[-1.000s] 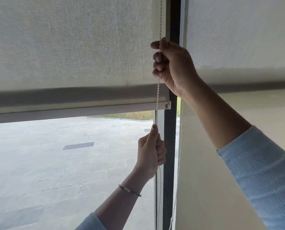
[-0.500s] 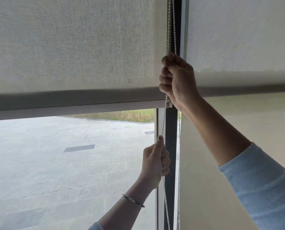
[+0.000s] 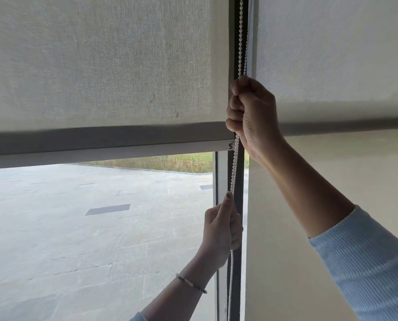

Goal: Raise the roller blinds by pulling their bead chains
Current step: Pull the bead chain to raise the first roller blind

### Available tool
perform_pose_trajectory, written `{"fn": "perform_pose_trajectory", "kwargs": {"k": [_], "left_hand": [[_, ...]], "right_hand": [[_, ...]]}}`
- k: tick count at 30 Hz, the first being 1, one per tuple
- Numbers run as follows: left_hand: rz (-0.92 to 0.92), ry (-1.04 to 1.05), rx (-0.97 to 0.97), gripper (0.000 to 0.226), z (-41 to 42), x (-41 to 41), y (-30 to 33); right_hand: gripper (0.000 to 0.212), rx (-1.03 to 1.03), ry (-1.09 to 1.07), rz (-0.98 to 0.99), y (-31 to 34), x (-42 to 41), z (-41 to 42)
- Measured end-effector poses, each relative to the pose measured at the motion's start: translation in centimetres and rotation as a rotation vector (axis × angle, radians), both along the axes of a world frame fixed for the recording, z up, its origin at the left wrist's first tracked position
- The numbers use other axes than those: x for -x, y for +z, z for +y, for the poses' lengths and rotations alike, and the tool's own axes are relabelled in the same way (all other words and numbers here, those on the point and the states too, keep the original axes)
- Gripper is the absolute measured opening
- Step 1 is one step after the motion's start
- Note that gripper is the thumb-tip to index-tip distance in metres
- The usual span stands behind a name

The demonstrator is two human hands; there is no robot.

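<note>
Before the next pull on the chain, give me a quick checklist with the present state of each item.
1. Right hand closed on chain: ok.
2. Left hand gripping chain lower down: ok.
3. Chain straight between hands: ok.
4. Left blind bottom bar level: ok.
5. Left blind fully raised: not ok, only the lower glass is uncovered.
6. Chain seated in top clutch: cannot tell, out of frame.

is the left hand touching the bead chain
Touching: the head view shows the left hand closed around the bead chain, which enters by the thumb and leaves below the fist.
</note>
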State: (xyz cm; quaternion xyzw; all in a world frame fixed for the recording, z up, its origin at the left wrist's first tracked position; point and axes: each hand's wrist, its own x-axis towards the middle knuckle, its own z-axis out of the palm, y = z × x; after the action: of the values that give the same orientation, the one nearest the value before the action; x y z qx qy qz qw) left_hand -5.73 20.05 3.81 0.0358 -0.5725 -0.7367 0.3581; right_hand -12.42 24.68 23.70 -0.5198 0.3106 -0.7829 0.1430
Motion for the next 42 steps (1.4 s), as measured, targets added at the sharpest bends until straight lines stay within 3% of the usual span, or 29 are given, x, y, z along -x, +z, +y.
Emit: {"fn": "perform_pose_trajectory", "kwargs": {"k": [20,42], "left_hand": [[-0.034,0.042,0.019,0.065,-0.7,-0.4,-1.8],[-0.066,0.047,0.006,0.054,0.9,-0.9,-3.1]], "right_hand": [[0.040,-0.014,-0.026,0.009,-1.8,-0.7,-0.1],[0.042,0.011,-0.027,-0.016,-3.1,-0.9,0.7]]}}
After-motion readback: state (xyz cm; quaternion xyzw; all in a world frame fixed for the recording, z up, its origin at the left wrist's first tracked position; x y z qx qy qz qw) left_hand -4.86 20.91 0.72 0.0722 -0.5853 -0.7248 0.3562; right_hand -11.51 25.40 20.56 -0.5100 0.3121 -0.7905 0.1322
